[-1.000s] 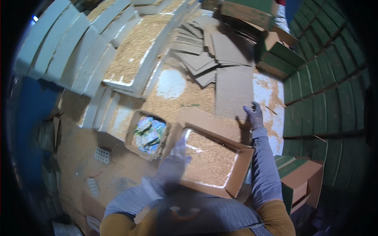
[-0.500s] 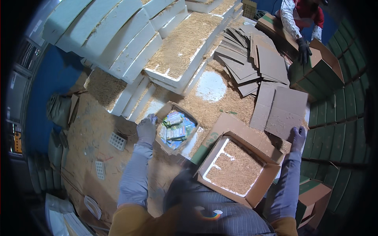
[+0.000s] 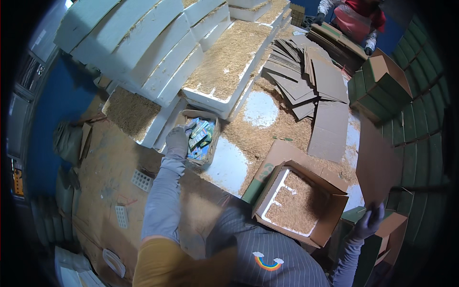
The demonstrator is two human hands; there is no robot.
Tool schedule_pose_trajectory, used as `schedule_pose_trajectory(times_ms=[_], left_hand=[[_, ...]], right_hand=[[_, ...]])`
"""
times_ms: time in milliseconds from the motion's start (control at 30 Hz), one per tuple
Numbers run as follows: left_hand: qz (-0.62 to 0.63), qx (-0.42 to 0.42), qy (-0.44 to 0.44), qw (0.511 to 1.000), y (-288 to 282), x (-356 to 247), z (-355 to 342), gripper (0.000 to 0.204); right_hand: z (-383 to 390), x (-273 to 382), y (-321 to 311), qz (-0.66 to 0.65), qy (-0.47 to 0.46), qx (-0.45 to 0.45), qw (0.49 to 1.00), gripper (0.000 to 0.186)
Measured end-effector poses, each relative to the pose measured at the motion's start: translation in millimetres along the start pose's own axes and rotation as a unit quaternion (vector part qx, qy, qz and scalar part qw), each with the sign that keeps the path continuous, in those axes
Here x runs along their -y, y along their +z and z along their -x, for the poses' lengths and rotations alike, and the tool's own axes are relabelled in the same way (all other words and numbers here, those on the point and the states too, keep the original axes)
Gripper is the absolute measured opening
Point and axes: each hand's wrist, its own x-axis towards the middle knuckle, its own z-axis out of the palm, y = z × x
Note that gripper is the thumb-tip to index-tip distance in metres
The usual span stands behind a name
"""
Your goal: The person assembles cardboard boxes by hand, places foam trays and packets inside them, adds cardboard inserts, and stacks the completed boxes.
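Observation:
Gloved and bent at the fingers, my left hand (image 3: 176, 138) grips the left rim of a small cardboard box (image 3: 211, 148) that holds several blue-green printed packets (image 3: 201, 136). My right hand (image 3: 369, 219), also gloved, is closed on the lower end of a brown cardboard sheet (image 3: 377, 162), held tilted up at the right. Between my hands, against my striped apron (image 3: 282, 239), an open cardboard box (image 3: 327, 222) holds a white foam tray (image 3: 294, 203) filled with shavings.
Stacked white foam trays (image 3: 153, 67) fill the back left. Loose cardboard sheets (image 3: 330, 81) lie mid-table beside green-brown boxes (image 3: 382, 83). A co-worker (image 3: 351, 21) handles folded cardboard at the back. Green boxes (image 3: 411, 158) line the right side.
The small box has shifted back and left with my left hand. My right hand has lifted a cardboard sheet off the table and rightward. The co-worker's hands moved from the open box to folded cardboard.

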Motion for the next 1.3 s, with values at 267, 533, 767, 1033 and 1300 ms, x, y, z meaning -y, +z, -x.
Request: schedule_pose_trajectory(times_ms=[267, 533, 767, 1033, 1300], left_hand=[[0.051, 0.026, -0.030, 0.998, -10.3, 29.5, 13.8, 0.060], [0.058, -0.209, 0.374, 0.902, -125.5, -182.1, 110.7, 0.030], [-0.303, 0.210, 0.489, 0.791, -35.2, -278.7, 227.0, 0.050], [0.474, 0.199, 0.206, 0.833, -87.3, -226.9, 165.7, 0.041], [0.303, 0.317, 0.199, 0.877, 58.0, -213.6, 183.0, 0.045]], right_hand=[[13.9, 115.5, 28.8, 0.115, -0.242, 0.499, 0.824, 0.017], [46.7, 77.3, 40.1, 0.030, -0.166, 0.704, 0.690, 0.014], [31.3, 84.7, 35.8, 0.018, -0.155, 0.662, 0.733, 0.023], [69.5, 0.8, -20.6, -0.354, 0.604, 0.235, 0.674, 0.068], [97.8, 38.2, 57.9, -0.116, 0.544, 0.317, 0.768, 0.103]])
